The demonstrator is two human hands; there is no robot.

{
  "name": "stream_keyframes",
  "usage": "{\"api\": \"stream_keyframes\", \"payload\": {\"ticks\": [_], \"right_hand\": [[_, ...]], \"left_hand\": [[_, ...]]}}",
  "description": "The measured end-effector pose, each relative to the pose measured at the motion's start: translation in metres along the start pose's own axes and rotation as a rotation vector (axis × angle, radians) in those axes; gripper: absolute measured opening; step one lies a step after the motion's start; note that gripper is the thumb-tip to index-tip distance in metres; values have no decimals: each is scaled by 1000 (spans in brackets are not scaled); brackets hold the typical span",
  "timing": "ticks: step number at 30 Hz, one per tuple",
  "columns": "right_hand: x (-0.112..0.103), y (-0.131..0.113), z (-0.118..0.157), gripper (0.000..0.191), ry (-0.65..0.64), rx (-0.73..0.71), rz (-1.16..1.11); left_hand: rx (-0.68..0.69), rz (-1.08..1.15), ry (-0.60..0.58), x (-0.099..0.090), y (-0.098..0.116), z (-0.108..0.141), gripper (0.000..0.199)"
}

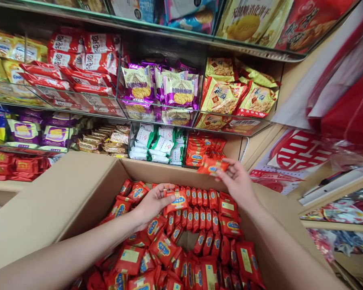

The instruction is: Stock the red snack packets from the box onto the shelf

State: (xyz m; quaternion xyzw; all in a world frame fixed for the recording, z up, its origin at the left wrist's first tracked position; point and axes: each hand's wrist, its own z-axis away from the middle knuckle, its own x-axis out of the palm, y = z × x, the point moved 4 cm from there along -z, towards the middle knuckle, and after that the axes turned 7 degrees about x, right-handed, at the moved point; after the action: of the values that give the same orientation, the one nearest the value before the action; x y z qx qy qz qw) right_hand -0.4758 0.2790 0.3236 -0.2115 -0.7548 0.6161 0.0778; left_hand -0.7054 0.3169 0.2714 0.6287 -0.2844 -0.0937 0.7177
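Left hand [154, 205], frame centre: fingers pinched one glossy red rectangular wrapped packet [179, 202], long axis crosswise, blue label facing the camera. Right hand [236, 177], right of centre: fingertips pinched one orange-red rectangular wrapped packet [209, 166], likewise crosswise.

Left hand [155, 204], right hand [236, 179], both pinching packets [179, 201]

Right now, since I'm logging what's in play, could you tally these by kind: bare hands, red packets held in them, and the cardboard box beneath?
Bare hands: 2, the left hand and the right hand
Held red packets: 2, the left packet and the right packet
Cardboard box: 1
Total: 5
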Motion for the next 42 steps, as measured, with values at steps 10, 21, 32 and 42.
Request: {"api": "stream_keyframes", "payload": {"ticks": [10, 21, 32, 42], "right_hand": [[-18, 20, -146, 31, 431, 33, 651], [-5, 60, -168, 30, 337, 43, 650], [0, 55, -155, 43, 340, -8, 674], [11, -17, -72, 22, 303, -236, 507]], "left_hand": [[-20, -125, -100, -1, -13, 7, 33], [-106, -125, -88, -2, -14, 9, 35], [-18, -175, -6, -9, -10, 0, 40], [44, -3, -25, -11, 9, -5, 43]]}}
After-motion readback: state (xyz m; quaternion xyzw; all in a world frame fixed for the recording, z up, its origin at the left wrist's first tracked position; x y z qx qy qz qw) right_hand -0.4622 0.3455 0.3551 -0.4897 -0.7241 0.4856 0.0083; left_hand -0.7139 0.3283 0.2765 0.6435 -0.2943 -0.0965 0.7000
